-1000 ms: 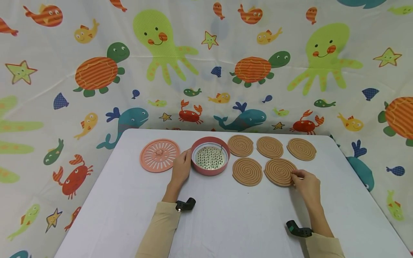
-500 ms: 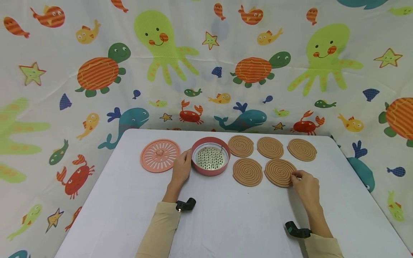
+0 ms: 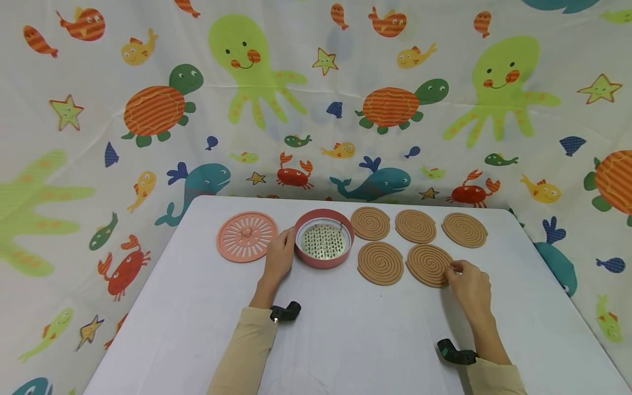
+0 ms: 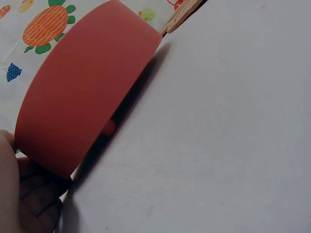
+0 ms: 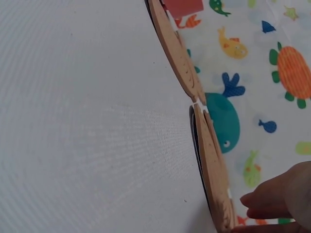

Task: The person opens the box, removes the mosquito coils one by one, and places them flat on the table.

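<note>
My left hand (image 3: 280, 253) grips the left side of a round red mosquito coil holder (image 3: 298, 251), whose perforated metal plate faces up. In the left wrist view the holder's red wall (image 4: 87, 82) fills the upper left, the thumb at its rim and the fingers low against it. My right hand (image 3: 470, 288) pinches the right edge of the front right mosquito coil (image 3: 428, 264), a brown flat spiral lying on the table. The right wrist view shows this coil (image 5: 214, 170) edge-on, with fingertips at its near end. Left of the holder lies a slotted salmon-pink lid (image 3: 236, 249).
Another mosquito coil (image 3: 380, 263) lies left of the pinched one. Behind them, a row of coils includes a far right one (image 3: 464, 230). The white table (image 3: 355, 340) ends at a curtain (image 3: 306, 49) printed with sea animals.
The head view shifts slightly. Both hands keep their places, the left at the holder and the right at the coil's edge.
</note>
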The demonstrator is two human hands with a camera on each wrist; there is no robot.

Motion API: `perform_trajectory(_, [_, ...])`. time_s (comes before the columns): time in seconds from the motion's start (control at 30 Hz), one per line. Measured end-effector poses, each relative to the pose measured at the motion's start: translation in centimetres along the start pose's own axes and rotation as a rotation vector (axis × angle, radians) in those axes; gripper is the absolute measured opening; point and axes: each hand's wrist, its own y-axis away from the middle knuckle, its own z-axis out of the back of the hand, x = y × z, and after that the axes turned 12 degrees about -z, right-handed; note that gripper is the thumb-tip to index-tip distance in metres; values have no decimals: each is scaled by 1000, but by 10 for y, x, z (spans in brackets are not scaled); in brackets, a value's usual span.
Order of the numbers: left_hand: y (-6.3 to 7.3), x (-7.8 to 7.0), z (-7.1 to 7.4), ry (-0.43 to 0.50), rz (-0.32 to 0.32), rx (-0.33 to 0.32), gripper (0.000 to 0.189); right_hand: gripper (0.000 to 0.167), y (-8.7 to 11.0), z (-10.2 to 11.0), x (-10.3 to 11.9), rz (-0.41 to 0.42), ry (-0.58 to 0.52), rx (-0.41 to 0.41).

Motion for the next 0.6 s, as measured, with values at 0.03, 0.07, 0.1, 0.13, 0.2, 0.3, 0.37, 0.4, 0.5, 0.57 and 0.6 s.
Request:
perform_trajectory(0.03, [0,0,0,-1,-2,1,44,31,0,0,0,4,-1,-9])
perform_trajectory(0.07, [0,0,0,-1,-4,2,44,32,0,0,0,8,-3,-15])
perform_trajectory(0.1, [-1,0,0,-3,-5,3,44,32,0,0,0,13,-6,-20])
perform_trajectory(0.13, [-1,0,0,-6,-6,4,44,32,1,0,0,18,-11,-25])
perform_trajectory(0.2, [-1,0,0,-6,-4,7,44,32,2,0,2,31,-16,-38])
perform_trajectory(0.3, [-1,-1,1,-9,-1,6,44,30,4,0,6,52,-32,-55])
perform_trajectory(0.37, [-1,-1,2,-12,1,7,43,28,6,0,10,71,-47,-69])
perform_trajectory(0.4, [-1,-2,2,-13,0,7,43,27,6,0,13,81,-57,-78])
perform_trajectory(0.5, [-1,-3,4,-12,1,12,44,24,7,-1,21,125,-84,-117])
perform_trajectory(0.57, [-1,-4,7,-6,0,14,45,21,7,-1,26,156,-96,-149])
perform_trajectory(0.6, [-1,-5,8,-3,-1,13,45,20,7,-2,29,170,-102,-164])
